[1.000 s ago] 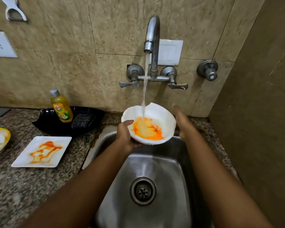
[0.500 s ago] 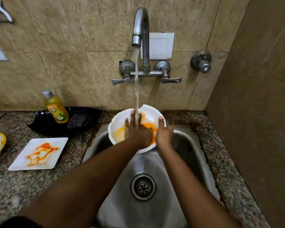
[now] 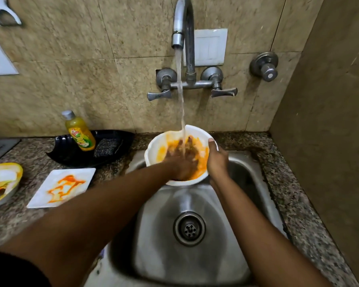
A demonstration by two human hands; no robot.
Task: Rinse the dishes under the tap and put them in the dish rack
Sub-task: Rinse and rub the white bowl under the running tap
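The white bowl [image 3: 153, 148] is held over the back of the steel sink [image 3: 255, 183], tipped toward the viewer, directly under the running tap [image 3: 183, 21]. The left hand [image 3: 181, 160] is laid flat inside the bowl, fingers spread loosely and pressed against the orange-smeared inner surface; nothing is pinched in its grip. The stream of water [image 3: 180, 90] is seen falling onto the back of this hand and into the bowl. The right hand [image 3: 217, 160] is closed on the bowl's right rim, the thumb hooked over the edge and the remaining fingers hidden behind the outer wall. Both forearms are stretched forward over the sink, the left crossing in from the lower left.

The drain [image 3: 189, 228] is left uncovered below the arms. On the granite worktop [image 3: 15, 220] left of the sink, a square white plate [image 3: 48, 195] streaked with orange sauce is set flat, and a yellow-rimmed dish [image 3: 17, 168], also soiled, is cut off by the left edge. Behind the plate, a black tray [image 3: 71, 156] is placed against the tiled wall, and a yellow bottle of dish liquid [image 3: 80, 131] and a dark scouring pad [image 3: 107, 147] are carried on it.
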